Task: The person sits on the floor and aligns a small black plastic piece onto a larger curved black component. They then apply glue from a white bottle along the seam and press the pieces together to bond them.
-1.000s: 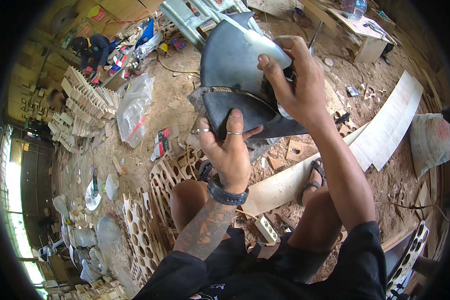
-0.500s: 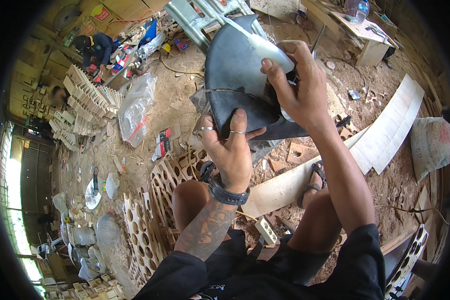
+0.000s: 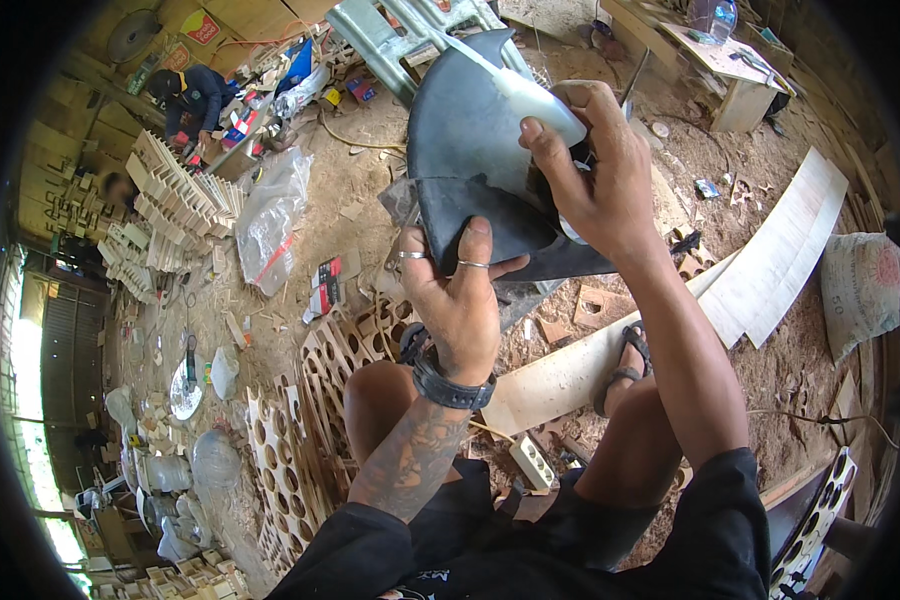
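In front of me I hold a dark grey, curved plastic panel (image 3: 460,120) with a pointed upper end. A jagged break line crosses its lower part, and a blacker section (image 3: 485,215) lies below that line. My left hand (image 3: 465,300) grips this lower section, thumb on top and fingers mostly hidden behind. At the upper right edge my right hand (image 3: 600,165) pinches the panel between thumb and curled fingers. A whitish band runs along that edge; whether it is shine or a pale part, I cannot tell. A clear plastic scrap shows by the panel's left edge.
Behind the panel stands a pale grey-green plastic stool (image 3: 385,45). Cut wooden sheets with round holes (image 3: 280,450) lie to the left, near a power strip (image 3: 532,462). Long pale boards (image 3: 770,250) and a sack (image 3: 863,295) are at right. Another person (image 3: 195,100) works at far left.
The break line looks narrower and less distinct than before, its two edges closer together. Both hands and the panel have shifted slightly left.
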A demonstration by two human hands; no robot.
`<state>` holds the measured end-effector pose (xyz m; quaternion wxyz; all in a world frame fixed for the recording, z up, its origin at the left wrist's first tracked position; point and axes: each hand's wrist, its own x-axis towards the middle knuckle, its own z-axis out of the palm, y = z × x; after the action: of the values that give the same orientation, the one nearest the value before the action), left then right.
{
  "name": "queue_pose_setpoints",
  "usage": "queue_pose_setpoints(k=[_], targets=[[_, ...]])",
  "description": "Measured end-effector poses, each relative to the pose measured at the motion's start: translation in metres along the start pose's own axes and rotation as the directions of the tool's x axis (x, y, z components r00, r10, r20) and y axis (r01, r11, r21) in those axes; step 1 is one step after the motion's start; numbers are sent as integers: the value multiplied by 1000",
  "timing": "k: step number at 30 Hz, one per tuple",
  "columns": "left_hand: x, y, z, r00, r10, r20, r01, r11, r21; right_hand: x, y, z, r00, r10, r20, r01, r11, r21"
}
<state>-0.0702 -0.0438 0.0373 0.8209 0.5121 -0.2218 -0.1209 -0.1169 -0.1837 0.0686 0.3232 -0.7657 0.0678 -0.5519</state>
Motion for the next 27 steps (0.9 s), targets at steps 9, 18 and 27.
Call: queue_pose_setpoints(k=[9,18,27], targets=[[0,1,2,1000,-20,-20,20,1000,-20,0,-3,-1,1000,8,17,-7,999,-33],[0,1,0,999,-26,-30,25,999,-34,-1,-5,-3,996,71,58,-68,996,-56],[1,1,0,999,-7,-33,6,999,-36,-1,-4,-3,996,57,62,-52,996,-70]])
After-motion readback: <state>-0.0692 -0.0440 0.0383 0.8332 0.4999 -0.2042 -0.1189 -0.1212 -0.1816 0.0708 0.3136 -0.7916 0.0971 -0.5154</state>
